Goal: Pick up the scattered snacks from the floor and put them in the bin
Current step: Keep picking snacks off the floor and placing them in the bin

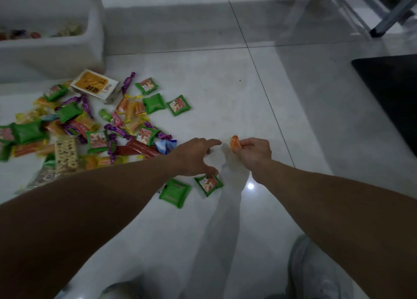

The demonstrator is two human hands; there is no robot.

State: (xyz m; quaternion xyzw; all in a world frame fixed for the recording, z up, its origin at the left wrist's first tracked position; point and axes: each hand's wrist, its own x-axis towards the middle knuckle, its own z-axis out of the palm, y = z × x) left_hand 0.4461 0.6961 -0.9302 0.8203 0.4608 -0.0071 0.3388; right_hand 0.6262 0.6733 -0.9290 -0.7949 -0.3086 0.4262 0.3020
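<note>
Most of the snacks (90, 127) are still lying on the floor (237, 84), a big messy heap on the left with a yellow box (94, 85) at its far edge. The white bin (67, 55) sits far left, and a few wrapped bits show inside it (too dim to count), so I'd say the job's barely started. The right hand (256, 152) is pinching one orange candy (235, 143) between thumb and fingertips, held just off the tiles and well apart from the bin. The left hand (194, 157) is open with fingers spread, holding nothing, hovering just over a green packet (208, 184) with a second green packet (174, 192) right beside it. Loads left to grab.
</note>
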